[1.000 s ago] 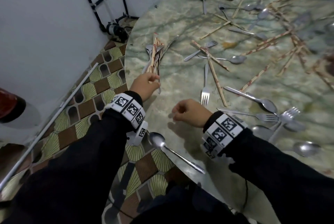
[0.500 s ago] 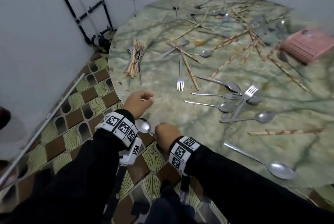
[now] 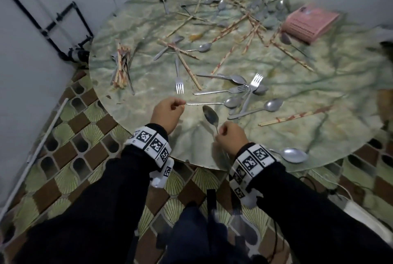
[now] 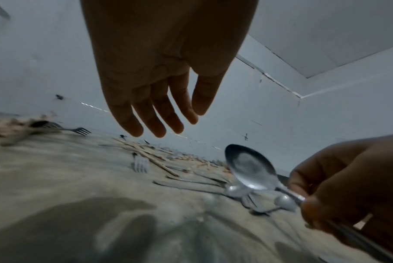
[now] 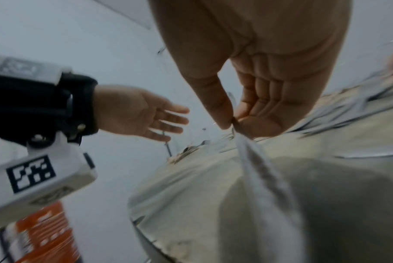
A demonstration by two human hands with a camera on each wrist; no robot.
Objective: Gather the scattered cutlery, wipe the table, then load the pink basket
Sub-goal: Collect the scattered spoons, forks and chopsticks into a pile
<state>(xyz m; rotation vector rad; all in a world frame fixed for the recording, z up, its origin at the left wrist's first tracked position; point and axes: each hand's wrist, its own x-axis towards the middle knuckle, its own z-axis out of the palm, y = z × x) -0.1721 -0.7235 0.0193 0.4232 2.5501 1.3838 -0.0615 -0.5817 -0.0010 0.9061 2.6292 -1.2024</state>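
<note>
Right hand (image 3: 230,135) pinching spoon (image 3: 210,117), handle hidden, left hand (image 4: 166,71) released, basket (image 3: 309,22) blurred

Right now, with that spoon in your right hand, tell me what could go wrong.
1. The right hand pinches the spoon only at the end of its handle, bowl up; it could swing or slip.
2. Another spoon lies by the table edge, beside the right wrist; a sleeve might knock it off.
3. The left hand hangs open, holding nothing; reaching over could scatter the fork.
</note>
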